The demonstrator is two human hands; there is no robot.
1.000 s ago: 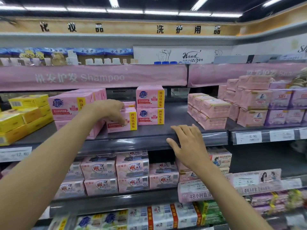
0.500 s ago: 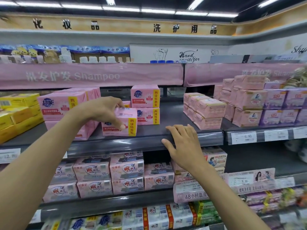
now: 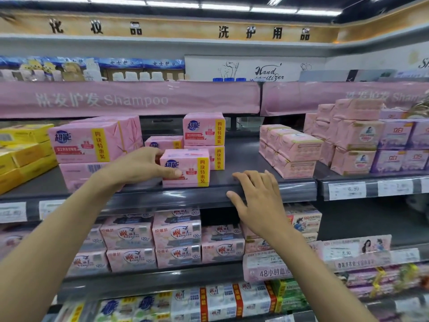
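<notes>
Your left hand [image 3: 139,168] grips the pink soap pack [image 3: 185,168], thumb on its front face, fingers curled over its left end. The pack sits at the near edge of the dark shelf [image 3: 250,159], just in front of a stack of matching packs [image 3: 204,140]. Your right hand [image 3: 257,201] rests flat on the shelf lip, fingers straight.

Bright, even light falls from ceiling strip lamps [image 3: 232,6]. Glare streaks the shelf's plastic edge strip [image 3: 297,187]. Price tags [image 3: 347,191] blur, and wide-angle distortion bends the far edges.
</notes>
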